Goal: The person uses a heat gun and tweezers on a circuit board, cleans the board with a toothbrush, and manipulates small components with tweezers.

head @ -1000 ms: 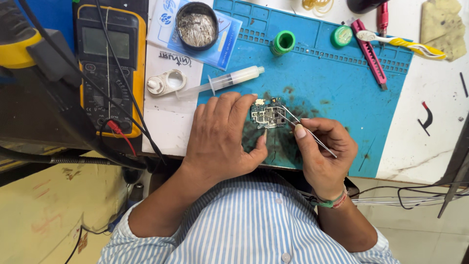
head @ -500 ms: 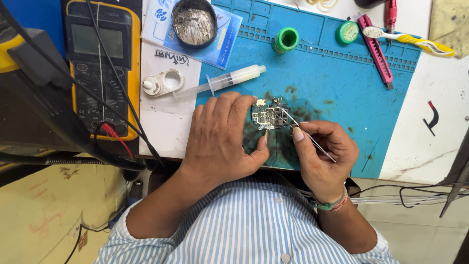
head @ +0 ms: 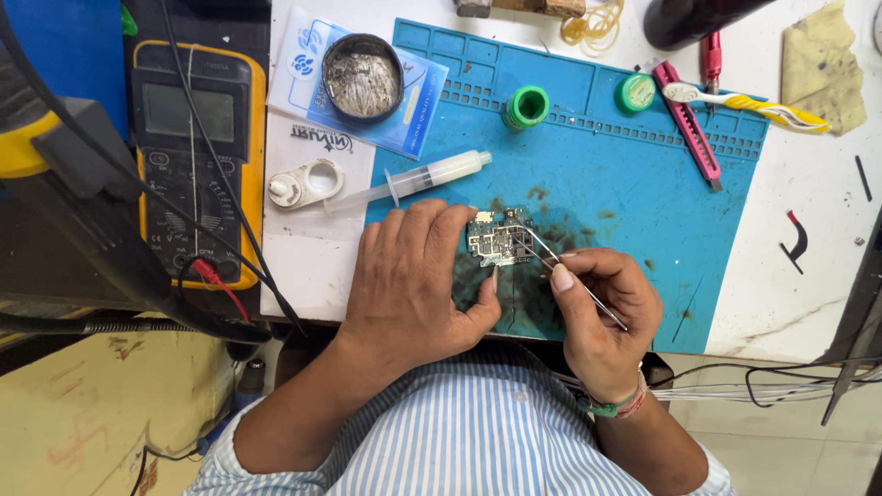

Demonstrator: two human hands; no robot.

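A small green circuit board (head: 497, 241) lies on the blue work mat (head: 625, 193) near its front edge. My left hand (head: 413, 280) rests palm down on the mat and pins the board's left side with fingers and thumb. My right hand (head: 602, 308) pinches thin metal tweezers (head: 568, 273), whose tips touch the board's right part. Dark smudges stain the mat around the board.
A syringe (head: 424, 178) lies just beyond my left hand. A yellow multimeter (head: 195, 156) with leads stands at the left, a round tin (head: 362, 77) behind. Two green rolls (head: 525, 106), a pink cutter (head: 687, 124) and a toothbrush (head: 744, 103) lie at the mat's far side.
Both hands stay on the board. The tweezers shifted only slightly; the view moved a little.
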